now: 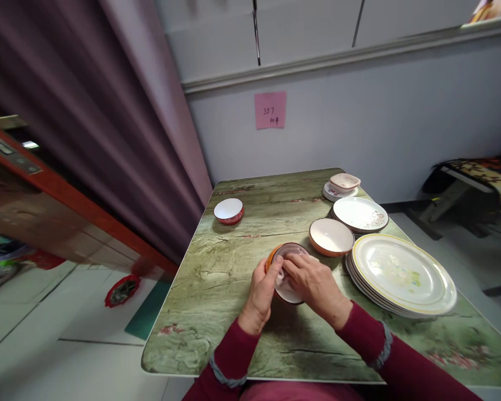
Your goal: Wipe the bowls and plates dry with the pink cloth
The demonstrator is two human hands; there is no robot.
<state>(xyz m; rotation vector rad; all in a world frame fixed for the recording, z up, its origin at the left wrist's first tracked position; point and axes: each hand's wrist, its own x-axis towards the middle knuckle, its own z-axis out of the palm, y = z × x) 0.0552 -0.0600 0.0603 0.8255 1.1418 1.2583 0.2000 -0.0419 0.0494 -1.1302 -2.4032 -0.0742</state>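
My left hand (pixel 259 292) grips the near left side of an orange bowl (pixel 289 293), thumb over the rim. The bowl is tilted above the table, its pale inside facing me. My right hand (pixel 315 281) reaches into it with fingers bent and close together. Something pale shows around those fingers, but I cannot make out what it is. Just to the right stands another orange bowl (pixel 332 235) with a white inside. A red bowl (pixel 229 210), also white within, sits alone at the table's far left.
The green wood-patterned table (pixel 209 312) carries a stack of oval plates (pixel 404 273) on the right. Behind it are a stack of round plates (pixel 359 214) and small dishes (pixel 344 181). A purple curtain (pixel 150 111) hangs at the left; a pink note (pixel 270 110) is on the wall.
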